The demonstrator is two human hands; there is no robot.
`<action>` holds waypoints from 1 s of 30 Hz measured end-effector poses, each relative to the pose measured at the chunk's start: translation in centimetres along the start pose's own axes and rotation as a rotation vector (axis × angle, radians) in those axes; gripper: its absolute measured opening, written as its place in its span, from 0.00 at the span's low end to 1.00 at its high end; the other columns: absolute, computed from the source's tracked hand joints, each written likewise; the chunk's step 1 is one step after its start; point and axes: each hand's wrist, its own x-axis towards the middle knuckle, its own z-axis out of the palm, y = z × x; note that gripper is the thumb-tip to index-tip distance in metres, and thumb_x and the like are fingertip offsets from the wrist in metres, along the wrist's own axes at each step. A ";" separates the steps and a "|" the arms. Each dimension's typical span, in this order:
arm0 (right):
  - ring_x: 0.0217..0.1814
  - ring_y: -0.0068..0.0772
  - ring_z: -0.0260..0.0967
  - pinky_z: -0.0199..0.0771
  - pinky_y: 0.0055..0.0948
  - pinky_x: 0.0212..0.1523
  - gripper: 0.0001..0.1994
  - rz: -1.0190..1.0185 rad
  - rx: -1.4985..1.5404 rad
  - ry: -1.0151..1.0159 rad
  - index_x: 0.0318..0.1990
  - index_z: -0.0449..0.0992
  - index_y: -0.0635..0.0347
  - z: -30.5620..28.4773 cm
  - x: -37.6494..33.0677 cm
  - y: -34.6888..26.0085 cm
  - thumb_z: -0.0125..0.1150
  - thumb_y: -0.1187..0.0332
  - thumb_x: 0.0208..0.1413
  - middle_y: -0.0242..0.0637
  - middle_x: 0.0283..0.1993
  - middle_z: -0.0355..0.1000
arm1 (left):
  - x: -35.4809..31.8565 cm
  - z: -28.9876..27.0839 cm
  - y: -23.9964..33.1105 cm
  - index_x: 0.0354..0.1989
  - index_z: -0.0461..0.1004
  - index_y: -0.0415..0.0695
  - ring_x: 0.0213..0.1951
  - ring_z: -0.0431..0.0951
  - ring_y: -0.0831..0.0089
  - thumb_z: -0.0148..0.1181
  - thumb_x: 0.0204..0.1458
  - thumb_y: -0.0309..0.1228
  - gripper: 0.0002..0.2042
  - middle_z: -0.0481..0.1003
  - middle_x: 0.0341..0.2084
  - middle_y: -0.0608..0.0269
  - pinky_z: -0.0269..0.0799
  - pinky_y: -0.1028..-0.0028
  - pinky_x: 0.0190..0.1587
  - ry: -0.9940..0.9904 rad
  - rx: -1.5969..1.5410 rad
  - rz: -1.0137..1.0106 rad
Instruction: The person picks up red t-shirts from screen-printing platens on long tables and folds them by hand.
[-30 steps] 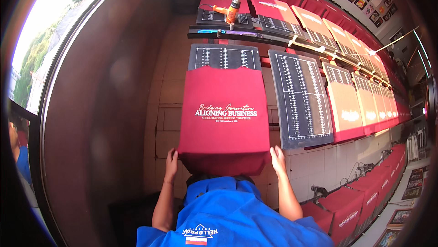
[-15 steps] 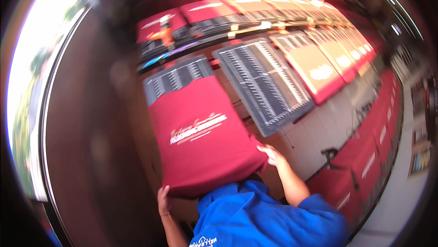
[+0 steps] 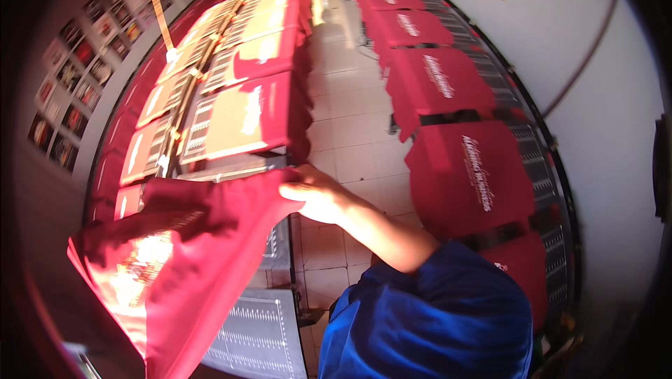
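A red cloth piece with a light print (image 3: 189, 267), possibly a T-shirt panel, hangs lifted in the air at the lower left, sunlit across its print. My right hand (image 3: 308, 193) is closed on its upper right corner, fingers curled round the fabric edge. My left hand does not show; the cloth spreads over that side. Below and behind the cloth lies a dark grey board with white ruled marks (image 3: 262, 330). Another such board (image 3: 278, 244) sits a little farther off, partly covered by the cloth.
A row of boards dressed in red printed cloth (image 3: 245, 116) runs away at left, along a rail (image 3: 203, 64). A second row of printed cloths (image 3: 476, 176) stands at right by the wall. Between them is a tiled aisle (image 3: 343, 99).
The view has swung round to the right. The red cloth, earlier draped over a board and held by both hands, is now off it and raised. My left hand has left the view.
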 end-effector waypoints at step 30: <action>0.46 0.34 0.74 0.74 0.34 0.50 0.13 -1.644 -0.703 1.853 0.47 0.72 0.65 37.5 -54.0 -5.0 0.49 0.66 0.62 0.41 0.44 0.75 | -22.3 55.7 25.9 0.54 0.68 0.37 0.51 0.72 0.71 0.58 0.56 0.32 0.19 0.72 0.49 0.58 0.69 0.68 0.52 -2.004 -1.243 -0.569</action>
